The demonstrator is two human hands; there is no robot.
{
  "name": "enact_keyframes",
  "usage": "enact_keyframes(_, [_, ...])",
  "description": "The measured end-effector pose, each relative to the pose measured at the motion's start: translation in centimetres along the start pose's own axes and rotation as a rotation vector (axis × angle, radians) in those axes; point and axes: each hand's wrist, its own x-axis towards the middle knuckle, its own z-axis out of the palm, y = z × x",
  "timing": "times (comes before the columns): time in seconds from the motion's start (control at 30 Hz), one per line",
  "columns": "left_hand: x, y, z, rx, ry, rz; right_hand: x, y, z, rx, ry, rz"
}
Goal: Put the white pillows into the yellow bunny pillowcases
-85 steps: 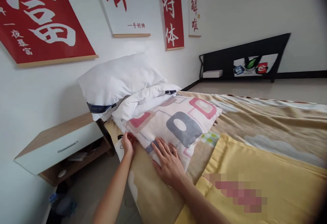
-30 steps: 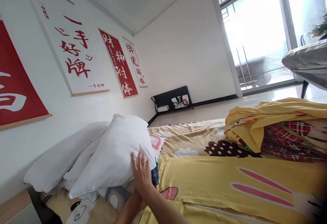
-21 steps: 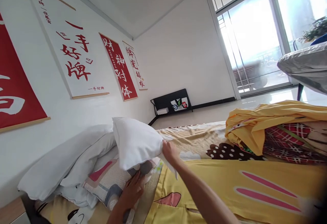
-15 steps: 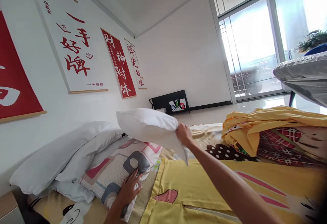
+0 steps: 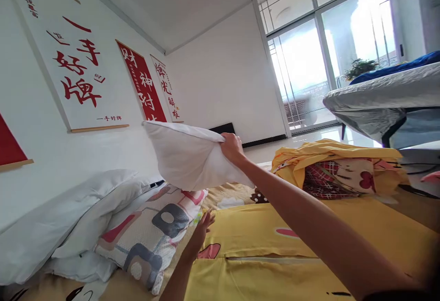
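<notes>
My right hand [image 5: 233, 147] grips the edge of a white pillow [image 5: 187, 156] and holds it in the air above the bed. Below it lies a patterned pillow [image 5: 154, 232] with pink and grey shapes, resting against two white pillows [image 5: 62, 221] stacked by the wall. My left hand [image 5: 202, 227] hovers just right of the patterned pillow, fingers stretched out and holding nothing. Under both arms spreads a yellow cartoon-print cover [image 5: 292, 246].
A bunched yellow and red plaid blanket [image 5: 337, 170] lies further along the bed. Red and white calligraphy scrolls [image 5: 77, 67] hang on the left wall. A second bed with grey bedding [image 5: 381, 97] stands at the right, before tall glass doors [image 5: 302, 76].
My right hand took the white pillow off the stack and lifted it higher and rightward. My left hand came off the patterned pillow and now hovers open beside it. The view tilted upward.
</notes>
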Motion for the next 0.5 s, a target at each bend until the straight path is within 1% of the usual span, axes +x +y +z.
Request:
enact_keyframes(0.07, [1.6,1.9,2.3,-0.182,-0.024,0.025,0.0,-1.8,-1.6,0.041,0.02,-0.085])
enact_keyframes(0.13, [2.8,3.6,3.9,-0.402,0.001,0.076,0.5,-3.3,-4.4,0.105,0.091,-0.153])
enact_keyframes(0.2, [3.6,5.1,5.3,-0.745,0.032,0.154,1.5,-4.4,-8.4,0.168,0.199,-0.164])
enact_keyframes(0.27, [4.1,6.6,6.8,-1.124,0.052,0.194,2.3,-4.8,-13.0,0.154,0.304,-0.112])
enact_keyframes(0.3, [4.2,7.4,7.5,-1.269,0.059,0.177,2.5,-4.6,-15.3,0.118,0.361,-0.085])
enact_keyframes(0.37, [4.5,9.0,8.7,-1.422,0.085,0.077,2.8,-3.8,-19.8,0.045,0.482,-0.042])
enact_keyframes(0.4, [4.6,9.7,9.0,-1.46,0.096,0.03,2.8,-3.0,-22.0,0.017,0.535,-0.024])
enact_keyframes(0.43, [4.7,10.5,9.1,-1.474,0.103,0.012,2.9,-2.2,-24.0,-0.005,0.58,-0.007])
enact_keyframes(0.5, [4.7,11.7,8.4,-1.414,0.17,0.069,3.1,-0.2,-28.1,-0.058,0.636,0.03])
